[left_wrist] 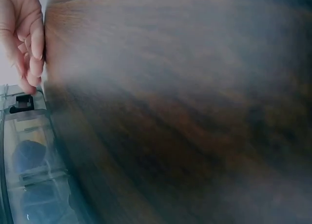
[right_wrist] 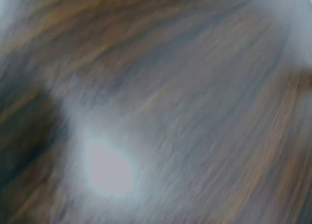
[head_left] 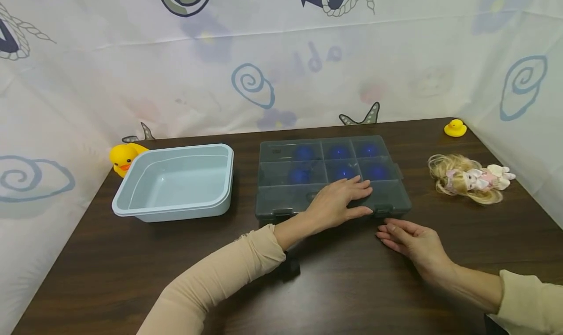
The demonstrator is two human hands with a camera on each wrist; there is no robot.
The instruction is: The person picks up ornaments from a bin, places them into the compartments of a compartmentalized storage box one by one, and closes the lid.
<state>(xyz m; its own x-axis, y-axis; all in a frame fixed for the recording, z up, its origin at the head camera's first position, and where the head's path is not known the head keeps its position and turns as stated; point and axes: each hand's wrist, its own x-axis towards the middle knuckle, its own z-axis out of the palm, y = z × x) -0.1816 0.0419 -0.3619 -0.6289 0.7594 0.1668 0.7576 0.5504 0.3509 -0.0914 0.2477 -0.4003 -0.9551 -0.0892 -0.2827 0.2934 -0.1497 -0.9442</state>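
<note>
A dark translucent compartment box point(head_left: 281, 195) with its lid down lies mid-table. Several blue balls point(head_left: 303, 153) show through the lid in separate compartments. My left hand point(head_left: 338, 201) rests on the front part of the lid, fingers extended. By the front right latch point(head_left: 383, 211) of the box is my right hand point(head_left: 415, 247), fingers loosely bent, with nothing seen in them. In the left wrist view, a hand point(left_wrist: 27, 34) reaches toward a black latch point(left_wrist: 22, 102); blue balls point(left_wrist: 29, 156) show below it. The right wrist view is a blur of tabletop.
A pale blue basin point(head_left: 176, 183) stands left of the box, with a yellow duck point(head_left: 123, 156) behind its left corner. On the right lie a blond doll point(head_left: 477, 178) and, farther back, a small yellow duck point(head_left: 455, 128). Patterned cloth point(head_left: 308, 90) encloses the table's point(head_left: 110, 266) back and sides.
</note>
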